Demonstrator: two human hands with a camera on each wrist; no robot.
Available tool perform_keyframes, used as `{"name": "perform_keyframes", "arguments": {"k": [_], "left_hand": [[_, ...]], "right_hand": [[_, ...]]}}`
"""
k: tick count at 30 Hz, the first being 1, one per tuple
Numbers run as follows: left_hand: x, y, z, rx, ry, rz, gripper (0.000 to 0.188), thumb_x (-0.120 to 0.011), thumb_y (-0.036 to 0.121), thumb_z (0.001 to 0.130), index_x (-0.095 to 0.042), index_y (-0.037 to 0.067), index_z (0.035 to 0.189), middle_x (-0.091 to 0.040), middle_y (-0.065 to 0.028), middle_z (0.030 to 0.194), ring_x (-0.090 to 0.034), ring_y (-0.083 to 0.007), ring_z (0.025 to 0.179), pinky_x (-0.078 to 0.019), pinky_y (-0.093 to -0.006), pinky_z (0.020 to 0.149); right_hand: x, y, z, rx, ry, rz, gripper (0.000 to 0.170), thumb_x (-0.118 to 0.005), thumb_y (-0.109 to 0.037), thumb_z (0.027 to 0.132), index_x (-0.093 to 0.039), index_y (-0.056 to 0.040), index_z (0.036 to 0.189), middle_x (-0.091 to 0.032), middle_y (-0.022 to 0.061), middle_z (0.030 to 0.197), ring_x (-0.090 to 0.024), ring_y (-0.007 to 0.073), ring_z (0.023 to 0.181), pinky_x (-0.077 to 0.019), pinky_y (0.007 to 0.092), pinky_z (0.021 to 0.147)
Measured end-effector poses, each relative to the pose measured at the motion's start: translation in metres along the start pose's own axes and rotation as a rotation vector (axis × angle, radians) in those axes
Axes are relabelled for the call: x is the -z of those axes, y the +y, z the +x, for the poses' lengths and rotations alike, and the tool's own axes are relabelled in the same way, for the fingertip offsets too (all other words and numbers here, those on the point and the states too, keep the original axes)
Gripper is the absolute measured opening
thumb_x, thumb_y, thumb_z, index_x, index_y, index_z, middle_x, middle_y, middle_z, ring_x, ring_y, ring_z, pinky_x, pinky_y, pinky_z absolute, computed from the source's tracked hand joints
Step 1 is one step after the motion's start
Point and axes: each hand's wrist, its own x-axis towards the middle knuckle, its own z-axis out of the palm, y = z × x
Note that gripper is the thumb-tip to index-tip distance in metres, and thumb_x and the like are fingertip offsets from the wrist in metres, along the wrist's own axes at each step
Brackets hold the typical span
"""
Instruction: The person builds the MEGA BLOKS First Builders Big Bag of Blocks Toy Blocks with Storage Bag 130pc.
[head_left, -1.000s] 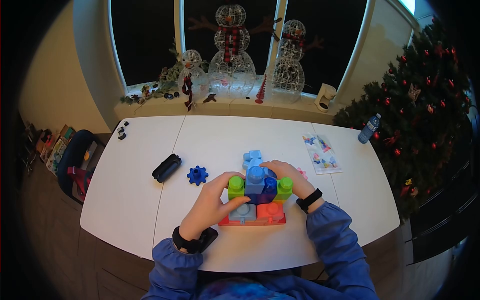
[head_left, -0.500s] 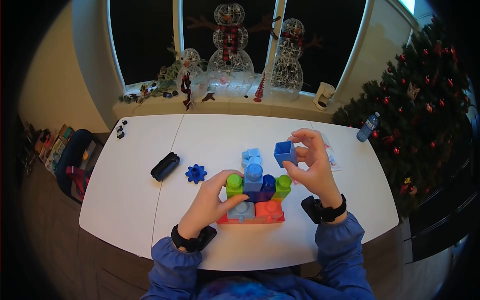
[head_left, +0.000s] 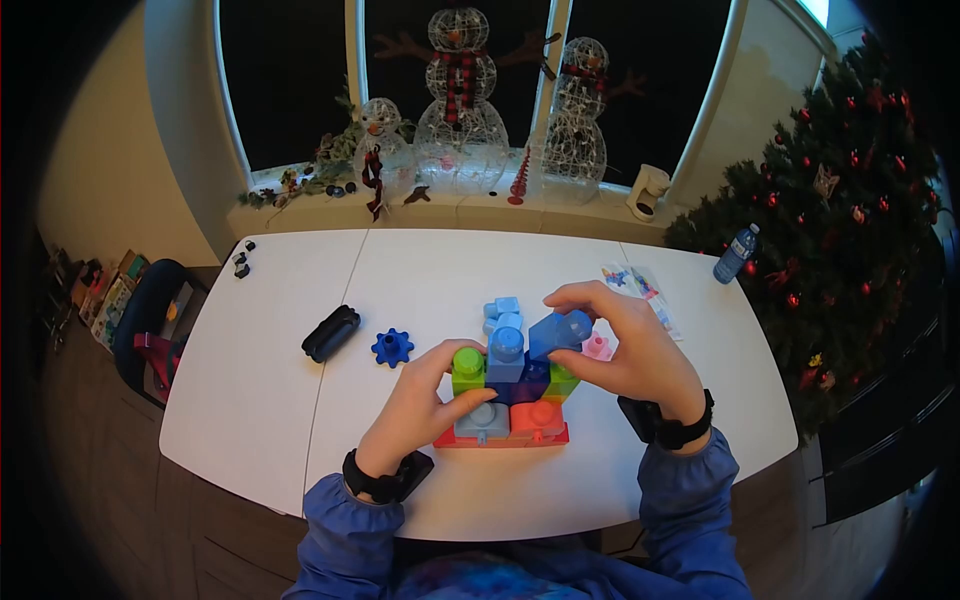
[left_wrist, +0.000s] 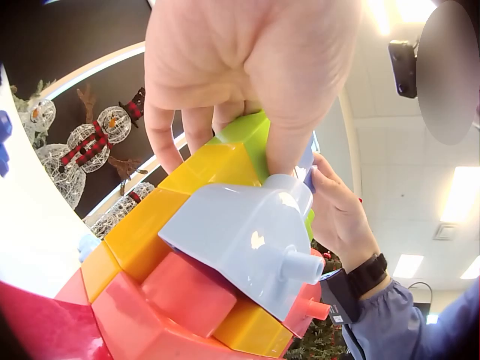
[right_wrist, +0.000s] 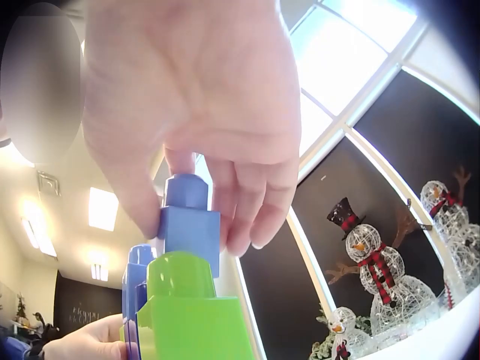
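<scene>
A stack of coloured blocks stands near the table's front edge, with a red base, a pale grey-blue block and an orange-red block low down. Green blocks sit at both upper ends, a blue block between them. My left hand grips the stack's left side, its thumb along the front. In my right hand a second blue block is pinched, tilted, over the stack's right part. The right wrist view shows that blue block behind the green block.
Light blue blocks lie behind the stack, a pink piece to its right. Further left are a dark blue gear and a black case. A printed sheet and a bottle are at the back right.
My right hand left the stack, came up with a second blue block, and has turned it from open end showing to stud showing, lower over the stack. My left hand has stayed put.
</scene>
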Motion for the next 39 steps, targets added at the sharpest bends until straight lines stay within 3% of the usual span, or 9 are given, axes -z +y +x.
{"name": "perform_keyframes", "arguments": {"k": [5, 8, 17, 20, 22, 25, 29, 32, 39], "left_hand": [[0.000, 0.000, 0.000, 0.006, -0.001, -0.004, 0.048, -0.088, 0.015, 0.085, -0.063, 0.003, 0.124, -0.070, -0.0103, 0.110, -0.066, -0.0235, 0.102, -0.0507, -0.0353, 0.098], [0.000, 0.000, 0.000, -0.006, 0.003, 0.004, 0.048, -0.088, 0.015, 0.085, -0.063, 0.003, 0.124, -0.070, -0.0103, 0.110, -0.066, -0.0236, 0.102, -0.0507, -0.0353, 0.098], [0.003, 0.001, 0.000, 0.017, -0.035, 0.004, 0.051, -0.087, 0.016, 0.086, -0.062, 0.003, 0.128, -0.070, -0.0119, 0.116, -0.066, -0.0232, 0.107, -0.0506, -0.0354, 0.099], [0.010, 0.001, 0.000, 0.012, -0.029, -0.090, 0.049, -0.082, 0.019, 0.091, -0.062, 0.004, 0.133, -0.071, -0.0122, 0.122, -0.067, -0.0217, 0.111, -0.0508, -0.0354, 0.100], [0.016, -0.013, 0.002, 0.024, 0.008, -0.299, 0.046, -0.077, 0.021, 0.096, -0.061, 0.005, 0.136, -0.071, -0.0120, 0.124, -0.067, -0.0205, 0.113, -0.0513, -0.0353, 0.100], [0.034, -0.033, 0.018, 0.209, 0.124, -0.270, 0.039, -0.071, 0.023, 0.101, -0.063, 0.005, 0.135, -0.070, -0.0111, 0.126, -0.067, -0.0194, 0.114, -0.0526, -0.0348, 0.098], [0.036, -0.070, 0.051, 0.221, -0.023, 0.101, 0.039, -0.075, 0.025, 0.098, -0.066, 0.002, 0.128, -0.069, -0.0147, 0.129, -0.068, -0.0245, 0.115, -0.0545, -0.0370, 0.096], [0.011, -0.117, 0.066, -0.045, -0.135, 0.377, 0.046, -0.079, 0.027, 0.094, -0.065, 0.002, 0.130, -0.068, -0.0174, 0.128, -0.067, -0.0312, 0.116, -0.0548, -0.0406, 0.097], [-0.034, -0.141, 0.094, -0.023, -0.199, 0.563, 0.079, -0.080, 0.053, 0.085, -0.055, 0.011, 0.147, -0.059, -0.0172, 0.140, -0.061, -0.0383, 0.122, -0.0538, -0.0516, 0.094]], "right_hand": [[-0.008, 0.004, 0.003, 0.006, -0.061, 0.006, 0.050, -0.092, -0.015, 0.077, -0.070, -0.0048, 0.121, -0.075, 0.0108, 0.110, -0.071, 0.0269, 0.095, -0.0555, 0.0342, 0.084], [-0.014, 0.001, -0.002, -0.026, -0.049, -0.009, 0.046, -0.088, -0.011, 0.081, -0.067, -0.0043, 0.122, -0.074, 0.0143, 0.106, -0.073, 0.0301, 0.094, -0.0576, 0.0376, 0.084], [-0.030, 0.006, -0.020, -0.058, 0.046, 0.059, 0.053, -0.087, -0.013, 0.084, -0.067, -0.0034, 0.132, -0.073, 0.0168, 0.119, -0.072, 0.0297, 0.102, -0.0574, 0.0379, 0.089], [-0.045, 0.011, -0.038, -0.133, 0.183, 0.178, 0.053, -0.085, -0.013, 0.087, -0.066, -0.0038, 0.135, -0.073, 0.0152, 0.123, -0.072, 0.0265, 0.105, -0.0568, 0.0364, 0.091], [-0.047, 0.016, -0.049, -0.141, 0.223, 0.149, 0.045, -0.082, -0.009, 0.090, -0.067, -0.0033, 0.132, -0.074, 0.0129, 0.120, -0.073, 0.0247, 0.106, -0.0562, 0.0357, 0.093], [-0.052, 0.029, -0.060, -0.148, 0.233, 0.108, 0.034, -0.078, -0.003, 0.090, -0.070, -0.0024, 0.123, -0.076, 0.0125, 0.115, -0.074, 0.0266, 0.103, -0.0558, 0.0359, 0.094], [-0.062, 0.032, -0.063, -0.104, 0.316, 0.077, 0.030, -0.077, 0.000, 0.090, -0.071, -0.0014, 0.120, -0.076, 0.0138, 0.115, -0.074, 0.0279, 0.104, -0.0557, 0.0364, 0.095], [-0.068, 0.036, -0.065, -0.097, 0.351, 0.094, 0.030, -0.076, 0.001, 0.090, -0.071, -0.0008, 0.120, -0.075, 0.0153, 0.115, -0.074, 0.0293, 0.105, -0.0557, 0.0372, 0.095], [-0.071, 0.039, -0.069, -0.119, 0.370, 0.117, 0.032, -0.076, 0.002, 0.089, -0.071, -0.0004, 0.121, -0.075, 0.0168, 0.117, -0.073, 0.0312, 0.109, -0.0551, 0.0385, 0.097]]}}
